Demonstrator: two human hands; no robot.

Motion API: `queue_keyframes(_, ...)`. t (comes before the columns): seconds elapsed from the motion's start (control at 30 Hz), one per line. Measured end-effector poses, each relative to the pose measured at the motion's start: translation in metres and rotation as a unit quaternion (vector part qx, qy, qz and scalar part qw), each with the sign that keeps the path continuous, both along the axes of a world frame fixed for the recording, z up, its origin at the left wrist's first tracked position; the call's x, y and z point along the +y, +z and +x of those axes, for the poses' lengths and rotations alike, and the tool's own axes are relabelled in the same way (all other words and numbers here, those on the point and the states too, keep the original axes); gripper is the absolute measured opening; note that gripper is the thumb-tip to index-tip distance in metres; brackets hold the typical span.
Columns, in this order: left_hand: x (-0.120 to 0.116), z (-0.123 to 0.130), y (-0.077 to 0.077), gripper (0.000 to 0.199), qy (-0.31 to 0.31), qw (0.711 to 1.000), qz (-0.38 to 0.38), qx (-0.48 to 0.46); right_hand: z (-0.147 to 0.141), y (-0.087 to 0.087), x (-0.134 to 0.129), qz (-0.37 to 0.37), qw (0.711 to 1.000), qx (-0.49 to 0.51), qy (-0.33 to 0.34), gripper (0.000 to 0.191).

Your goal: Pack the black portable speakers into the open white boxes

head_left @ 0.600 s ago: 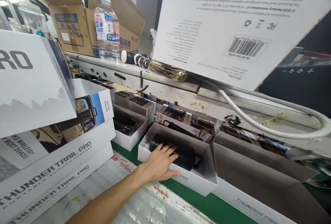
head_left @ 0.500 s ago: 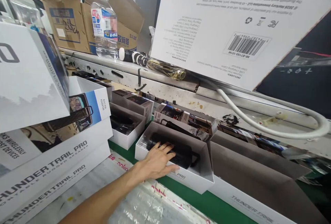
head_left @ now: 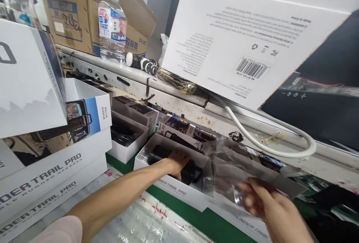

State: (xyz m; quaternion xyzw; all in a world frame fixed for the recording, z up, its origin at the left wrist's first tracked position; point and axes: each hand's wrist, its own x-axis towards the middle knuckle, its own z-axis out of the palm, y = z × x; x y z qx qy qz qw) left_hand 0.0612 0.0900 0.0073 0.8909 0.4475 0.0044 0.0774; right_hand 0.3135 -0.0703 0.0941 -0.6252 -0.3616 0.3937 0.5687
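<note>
The left hand (head_left: 177, 160) now curls down around the black speaker (head_left: 171, 162) inside the open white box (head_left: 168, 188); before, it lay flatter on top. The right hand (head_left: 273, 207) has come into view, pinching a clear plastic bag (head_left: 232, 168) over the neighbouring box.

Your left hand (head_left: 177, 162) reaches forward on an outstretched arm, fingers curled downward in a grip. Your right hand (head_left: 270, 207) is raised low right, fingers pinched.
</note>
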Motion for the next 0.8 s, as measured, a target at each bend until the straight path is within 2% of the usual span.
queue_keyframes(0.1,-0.001,-0.009,0.006,0.117,-0.001,1.0,-0.01,-0.017,-0.015,-0.009,0.044,-0.008,0.993,0.119,-0.008,0.055)
queue_keyframes(0.17,-0.002,-0.017,0.014,0.116,0.001,0.999,-0.015,-0.043,-0.014,-0.021,0.06,-0.011,0.987,0.157,-0.009,0.049)
queue_keyframes(0.27,-0.003,-0.03,0.026,0.114,0.006,0.995,-0.025,-0.098,-0.003,-0.037,0.062,-0.008,0.985,0.174,-0.02,0.047)
queue_keyframes(0.37,-0.004,-0.041,0.034,0.114,0.016,0.987,-0.034,-0.156,0.003,-0.044,0.053,-0.017,0.982,0.19,-0.014,0.042)
queue_keyframes(0.53,-0.003,-0.059,0.04,0.116,0.029,0.966,-0.043,-0.255,-0.007,-0.036,0.052,-0.06,0.977,0.204,-0.018,0.023)
queue_keyframes(0.67,0.0,-0.082,0.046,0.111,0.021,0.946,-0.051,-0.32,-0.022,-0.022,0.065,-0.093,0.991,0.096,-0.004,0.007)
queue_keyframes(0.8,0.002,-0.094,0.056,0.112,0.018,0.947,-0.066,-0.313,-0.042,-0.019,0.084,-0.136,0.989,0.029,0.045,0.007)
